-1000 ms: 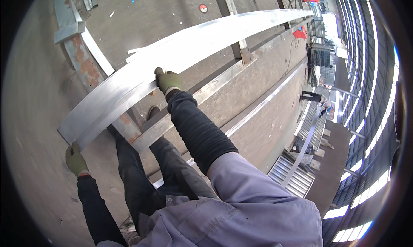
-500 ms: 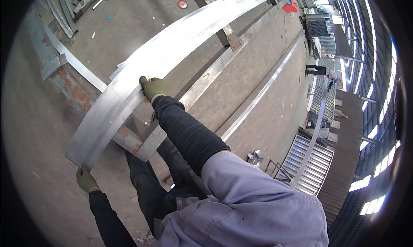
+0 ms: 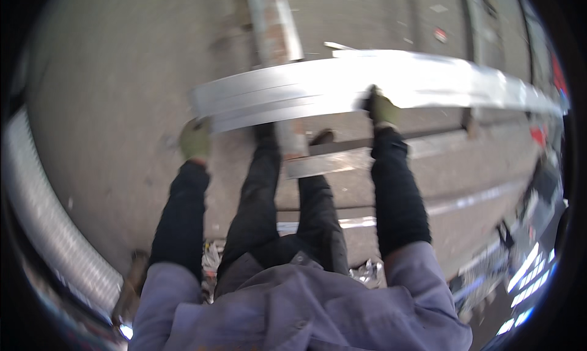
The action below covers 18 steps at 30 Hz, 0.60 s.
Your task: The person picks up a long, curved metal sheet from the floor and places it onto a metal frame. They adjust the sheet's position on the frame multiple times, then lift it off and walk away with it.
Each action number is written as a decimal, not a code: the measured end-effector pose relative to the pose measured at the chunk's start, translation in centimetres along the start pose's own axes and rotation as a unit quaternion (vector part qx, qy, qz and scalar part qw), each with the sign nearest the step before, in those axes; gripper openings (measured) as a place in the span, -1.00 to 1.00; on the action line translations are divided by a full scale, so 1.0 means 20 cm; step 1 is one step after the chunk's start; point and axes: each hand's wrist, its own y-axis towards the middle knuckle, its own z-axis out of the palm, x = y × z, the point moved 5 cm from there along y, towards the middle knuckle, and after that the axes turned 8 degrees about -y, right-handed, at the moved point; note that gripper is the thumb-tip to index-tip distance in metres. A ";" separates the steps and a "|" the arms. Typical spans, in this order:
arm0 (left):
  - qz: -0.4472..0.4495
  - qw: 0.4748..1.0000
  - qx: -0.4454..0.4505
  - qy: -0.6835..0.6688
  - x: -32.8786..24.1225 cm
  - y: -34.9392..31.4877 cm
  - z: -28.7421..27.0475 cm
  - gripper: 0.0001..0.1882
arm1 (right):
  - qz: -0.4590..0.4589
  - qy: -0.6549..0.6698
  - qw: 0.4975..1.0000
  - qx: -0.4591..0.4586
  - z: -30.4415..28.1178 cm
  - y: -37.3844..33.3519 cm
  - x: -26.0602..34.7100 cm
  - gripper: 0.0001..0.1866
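A long, shiny silver sheet-metal strip (image 3: 293,91) with lengthwise fold lines stretches across in front of me, running off to the far right. At its left end, my left hand (image 3: 195,139), in an olive-green glove, is closed on the near corner. Farther right along the near edge, my right hand (image 3: 384,108), gloved alike, grips the strip. Motion smears the picture, and a dark patch by the right fingers cannot be made out. The fingertips on the metal are partly hidden.
Beneath the strip runs a rust-patched steel beam (image 3: 272,30). A long metal rail (image 3: 330,163) lies nearer, crossing in front of my legs. Crumpled foil-like scrap (image 3: 369,273) lies on the floor to the right. A large ribbed metal piece (image 3: 58,229) curves along the left.
My view has swung, so the strip now lies nearly level across it instead of slanting. Both hands keep hold of it; the right hand appears farther right from the left.
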 end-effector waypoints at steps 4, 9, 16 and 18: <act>-0.059 0.996 -0.028 -0.053 0.00 -0.03 -0.06 -0.53 | 0.163 0.165 0.973 -0.003 -0.07 -0.11 0.03 -0.25; -0.097 0.992 -0.043 -0.070 0.02 -0.09 -0.07 -0.52 | 0.129 0.209 0.969 -0.010 -0.03 -0.07 0.05 -0.20; 0.033 0.994 -0.101 -0.040 0.02 -0.10 -0.05 -0.59 | -0.032 -0.082 0.996 -0.009 -0.01 0.02 0.02 -0.23; 0.131 0.972 -0.195 -0.002 -0.13 -0.16 -0.04 -0.67 | -0.009 -0.140 0.990 -0.011 0.10 0.12 -0.11 -0.24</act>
